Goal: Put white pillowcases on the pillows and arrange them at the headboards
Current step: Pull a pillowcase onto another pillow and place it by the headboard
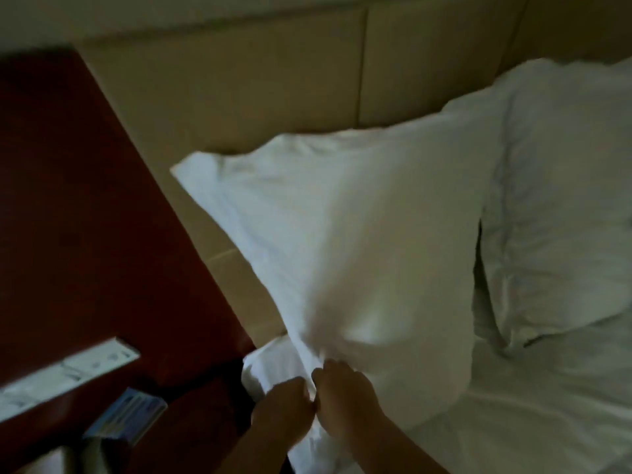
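Note:
A large white pillow in its pillowcase stands tilted against the beige padded headboard. Its loose open end bunches at the lower left corner. My left hand and my right hand are side by side there, both closed on that bunched pillowcase fabric. A second white pillow leans against the headboard to the right, touching the first. The picture is dim and blurred.
A dark red-brown bedside table fills the left, with a white switch panel and a small blue-and-white packet near its front. The white bed sheet spreads at the lower right.

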A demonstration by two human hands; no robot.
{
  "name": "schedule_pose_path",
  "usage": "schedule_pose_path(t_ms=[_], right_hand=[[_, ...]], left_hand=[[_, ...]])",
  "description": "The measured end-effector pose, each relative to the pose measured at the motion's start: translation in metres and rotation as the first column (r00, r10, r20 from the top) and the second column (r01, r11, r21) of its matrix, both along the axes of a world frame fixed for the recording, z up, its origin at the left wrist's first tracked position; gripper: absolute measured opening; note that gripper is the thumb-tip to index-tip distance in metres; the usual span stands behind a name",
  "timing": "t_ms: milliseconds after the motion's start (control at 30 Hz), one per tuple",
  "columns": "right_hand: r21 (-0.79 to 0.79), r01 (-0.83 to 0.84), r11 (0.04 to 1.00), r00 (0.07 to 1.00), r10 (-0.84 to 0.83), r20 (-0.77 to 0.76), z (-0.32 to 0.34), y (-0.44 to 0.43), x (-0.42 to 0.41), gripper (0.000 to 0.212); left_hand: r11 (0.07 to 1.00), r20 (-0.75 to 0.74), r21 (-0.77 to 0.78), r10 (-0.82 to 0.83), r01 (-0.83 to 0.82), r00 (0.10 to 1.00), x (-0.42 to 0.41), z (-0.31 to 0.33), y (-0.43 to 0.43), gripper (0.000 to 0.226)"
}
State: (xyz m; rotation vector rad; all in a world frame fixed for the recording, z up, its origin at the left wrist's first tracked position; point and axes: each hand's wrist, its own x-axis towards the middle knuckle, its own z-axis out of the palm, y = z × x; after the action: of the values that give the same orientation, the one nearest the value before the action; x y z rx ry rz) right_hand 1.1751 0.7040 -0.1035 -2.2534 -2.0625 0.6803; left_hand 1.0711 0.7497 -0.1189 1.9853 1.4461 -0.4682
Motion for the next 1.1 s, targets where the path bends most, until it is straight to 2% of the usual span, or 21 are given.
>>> schedule_pose_path(t_ms=[67, 167, 233, 367, 467, 567, 833, 967, 1100], right_hand=[[0.061, 0.057, 0.997, 0.998, -0.056, -0.018, 0.030, 0.000, 0.021, 0.024], [0.140, 0.151, 0.979, 0.988, -0.147, -0.036, 0.060, -0.008, 0.059, 0.031], [0.163, 0.200, 0.966, 0.980, -0.199, -0.024, 0.070, -0.019, 0.084, 0.032], [0.178, 0.334, 0.926, 0.942, -0.334, -0.032, 0.073, -0.047, 0.127, 0.029], [0.220, 0.413, 0.884, 0.910, -0.410, -0.062, 0.074, -0.061, 0.156, 0.025], [0.268, 0.425, 0.865, 0.904, -0.424, -0.064, 0.084, -0.061, 0.187, 0.023], [0.500, 0.390, 0.773, 0.914, -0.389, -0.113, 0.155, -0.003, 0.270, 0.021], [0.569, 0.353, 0.743, 0.929, -0.353, -0.114, 0.185, 0.044, 0.298, 0.026], [0.622, 0.292, 0.726, 0.943, -0.326, -0.063, 0.204, 0.089, 0.310, 0.027]], left_hand=[[0.997, 0.064, 0.070, -0.026, 0.022, 0.998, 0.020, 0.033, -0.001, 0.029], [0.963, 0.068, 0.230, -0.161, 0.142, 0.985, 0.058, 0.068, -0.010, 0.033], [0.946, 0.098, 0.233, -0.251, 0.223, 0.963, 0.086, 0.081, -0.018, 0.032], [0.852, 0.020, 0.308, -0.451, 0.423, 0.892, 0.141, 0.098, -0.035, 0.030], [0.792, -0.034, 0.336, -0.530, 0.509, 0.847, 0.171, 0.106, -0.040, 0.031], [0.725, -0.073, 0.395, -0.588, 0.564, 0.806, 0.199, 0.123, -0.036, 0.029], [0.579, -0.075, 0.664, -0.579, 0.474, 0.812, 0.265, 0.218, 0.025, 0.027], [0.534, -0.120, 0.737, -0.500, 0.414, 0.857, 0.286, 0.252, 0.084, 0.026], [0.530, 0.005, 0.809, -0.439, 0.254, 0.899, 0.302, 0.263, 0.137, 0.023]])
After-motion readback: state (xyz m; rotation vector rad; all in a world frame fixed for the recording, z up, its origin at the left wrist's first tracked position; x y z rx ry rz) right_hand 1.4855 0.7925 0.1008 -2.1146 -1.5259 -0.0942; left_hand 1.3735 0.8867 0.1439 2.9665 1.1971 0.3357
